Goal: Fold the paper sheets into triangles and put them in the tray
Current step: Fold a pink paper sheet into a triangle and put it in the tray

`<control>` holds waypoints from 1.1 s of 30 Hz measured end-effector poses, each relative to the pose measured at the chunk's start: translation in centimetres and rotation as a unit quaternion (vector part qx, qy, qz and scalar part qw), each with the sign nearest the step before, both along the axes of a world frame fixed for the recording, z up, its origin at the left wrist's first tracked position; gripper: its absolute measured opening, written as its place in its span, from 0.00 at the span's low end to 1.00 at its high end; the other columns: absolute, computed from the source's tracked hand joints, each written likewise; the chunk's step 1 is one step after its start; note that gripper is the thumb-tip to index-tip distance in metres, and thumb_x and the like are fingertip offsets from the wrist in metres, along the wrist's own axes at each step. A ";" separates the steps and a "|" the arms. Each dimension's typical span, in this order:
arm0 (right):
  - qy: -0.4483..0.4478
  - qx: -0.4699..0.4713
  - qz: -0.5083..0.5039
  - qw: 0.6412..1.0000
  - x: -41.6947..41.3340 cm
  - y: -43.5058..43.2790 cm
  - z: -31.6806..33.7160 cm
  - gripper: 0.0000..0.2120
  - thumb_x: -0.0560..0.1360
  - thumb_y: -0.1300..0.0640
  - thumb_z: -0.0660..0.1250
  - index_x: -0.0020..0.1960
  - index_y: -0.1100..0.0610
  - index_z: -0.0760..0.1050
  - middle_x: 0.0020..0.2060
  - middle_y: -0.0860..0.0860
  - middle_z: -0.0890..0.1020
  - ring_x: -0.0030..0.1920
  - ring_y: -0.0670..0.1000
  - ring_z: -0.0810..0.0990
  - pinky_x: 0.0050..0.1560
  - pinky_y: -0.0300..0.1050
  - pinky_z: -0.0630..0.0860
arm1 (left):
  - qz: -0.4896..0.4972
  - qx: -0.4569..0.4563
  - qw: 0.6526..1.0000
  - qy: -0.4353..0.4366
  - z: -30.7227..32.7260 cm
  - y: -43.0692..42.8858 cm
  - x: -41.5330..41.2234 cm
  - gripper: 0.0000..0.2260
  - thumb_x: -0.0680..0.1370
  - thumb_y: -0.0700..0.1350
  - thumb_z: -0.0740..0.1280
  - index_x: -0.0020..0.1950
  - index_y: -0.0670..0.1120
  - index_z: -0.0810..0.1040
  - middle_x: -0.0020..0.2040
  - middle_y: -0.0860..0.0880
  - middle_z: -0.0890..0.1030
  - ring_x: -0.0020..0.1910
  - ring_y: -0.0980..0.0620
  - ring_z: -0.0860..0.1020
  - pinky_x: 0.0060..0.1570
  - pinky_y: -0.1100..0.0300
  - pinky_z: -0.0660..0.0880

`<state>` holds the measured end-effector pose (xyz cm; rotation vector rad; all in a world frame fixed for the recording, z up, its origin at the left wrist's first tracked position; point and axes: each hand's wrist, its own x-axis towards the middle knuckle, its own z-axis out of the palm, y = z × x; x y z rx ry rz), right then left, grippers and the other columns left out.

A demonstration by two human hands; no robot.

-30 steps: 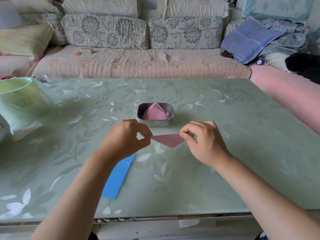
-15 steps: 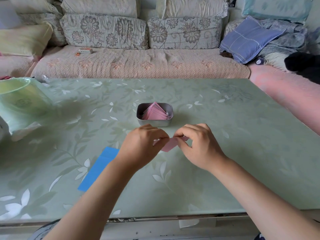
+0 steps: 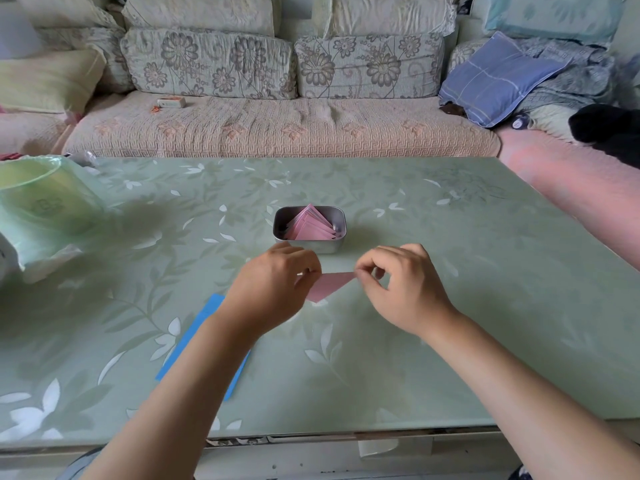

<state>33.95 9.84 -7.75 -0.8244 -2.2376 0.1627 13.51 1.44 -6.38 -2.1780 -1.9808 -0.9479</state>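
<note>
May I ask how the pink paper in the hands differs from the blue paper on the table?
The pink paper is a triangle; the blue paper is a longer rectangle. The left hand and right hand pinch the pink paper's corners; the blue paper lies on the table, partly hidden by the left forearm. Both are outside the tray.

Metal tray (image 3: 325,247) stands just beyond left hand (image 3: 273,289) and right hand (image 3: 401,289). The pink paper triangle (image 3: 329,284) pinched between them spans that gap. Tray top open, part-filled with folded triangles (image 3: 308,226). Bare tabletop (image 3: 467,271) extends rightward. Green plastic bag (image 3: 45,209) obstructs far left.
</note>
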 end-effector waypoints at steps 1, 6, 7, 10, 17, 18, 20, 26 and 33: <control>0.002 -0.004 -0.009 1.000 0.2 0.2 -0.1 0.07 0.73 0.61 0.71 0.38 0.53 0.76 0.33 0.43 0.79 0.33 0.49 0.78 0.49 0.54 0.72 | 0.013 -0.004 1.000 0.000 0.1 0.0 -0.4 0.04 0.77 0.43 0.68 0.42 0.49 0.81 0.39 0.56 0.79 0.45 0.52 0.77 0.37 0.51 0.77; 0.015 -0.019 -0.029 0.999 0.4 0.5 -0.4 0.08 0.73 0.62 0.70 0.40 0.52 0.75 0.35 0.41 0.79 0.33 0.48 0.78 0.48 0.53 0.73 | 0.087 -0.062 0.985 -0.137 -0.2 0.3 -1.0 0.04 0.77 0.46 0.67 0.43 0.53 0.80 0.39 0.57 0.81 0.40 0.56 0.79 0.40 0.58 0.76; 0.017 -0.016 -0.024 0.999 0.3 0.5 -0.5 0.07 0.73 0.62 0.70 0.41 0.52 0.75 0.36 0.41 0.79 0.33 0.48 0.78 0.48 0.53 0.73 | 0.096 -0.084 0.974 -0.186 -0.3 0.4 -0.7 0.04 0.77 0.46 0.67 0.43 0.53 0.80 0.39 0.57 0.82 0.39 0.58 0.79 0.39 0.62 0.75; 0.014 -0.008 0.004 1.000 0.0 0.1 -0.6 0.11 0.71 0.62 0.71 0.52 0.52 0.77 0.45 0.43 0.78 0.38 0.48 0.78 0.49 0.52 0.73 | 0.122 -0.133 0.926 -0.331 -0.6 0.7 0.7 0.04 0.77 0.45 0.67 0.43 0.51 0.80 0.36 0.57 0.83 0.32 0.59 0.78 0.33 0.64 0.73; -0.019 0.024 0.048 0.998 -0.6 -0.4 -0.6 0.21 0.65 0.66 0.76 0.55 0.52 0.80 0.60 0.51 0.76 0.54 0.53 0.78 0.56 0.52 0.73 | 0.066 -0.211 0.756 -0.616 0.0 0.6 1.9 0.04 0.82 0.39 0.62 0.49 0.41 0.75 0.48 0.37 0.84 0.43 0.42 0.85 0.39 0.58 0.82; -0.011 0.022 0.050 0.998 -0.6 -0.5 -0.6 0.17 0.66 0.63 0.78 0.52 0.52 0.81 0.60 0.51 0.77 0.52 0.53 0.78 0.56 0.53 0.73 | 0.060 -0.218 0.751 -0.620 0.0 0.6 1.8 0.04 0.82 0.39 0.62 0.51 0.40 0.75 0.49 0.38 0.85 0.45 0.41 0.85 0.44 0.56 0.82; 0.003 0.023 0.059 0.998 -0.6 -0.6 -0.6 0.10 0.67 0.61 0.79 0.46 0.53 0.83 0.58 0.51 0.78 0.50 0.53 0.79 0.54 0.54 0.74 | 0.049 -0.234 0.753 -0.612 -0.1 0.6 1.8 0.06 0.82 0.40 0.62 0.56 0.39 0.75 0.51 0.39 0.85 0.50 0.40 0.84 0.50 0.52 0.82; 0.057 -0.092 0.093 0.990 -0.5 -0.7 -0.2 0.05 0.71 0.63 0.77 0.42 0.54 0.84 0.56 0.47 0.79 0.49 0.47 0.80 0.54 0.46 0.76 | 0.053 -0.220 0.772 -0.594 -0.4 0.9 1.7 0.09 0.80 0.42 0.65 0.60 0.46 0.79 0.50 0.43 0.86 0.47 0.45 0.84 0.49 0.55 0.78; 0.101 -0.256 0.070 0.959 -0.6 -0.5 -0.8 0.05 0.75 0.54 0.74 0.41 0.48 0.82 0.46 0.41 0.83 0.42 0.42 0.80 0.47 0.30 0.71 | 0.039 -0.208 0.805 -0.554 -0.7 0.8 1.5 0.04 0.79 0.43 0.68 0.51 0.47 0.83 0.45 0.49 0.87 0.45 0.52 0.86 0.45 0.60 0.76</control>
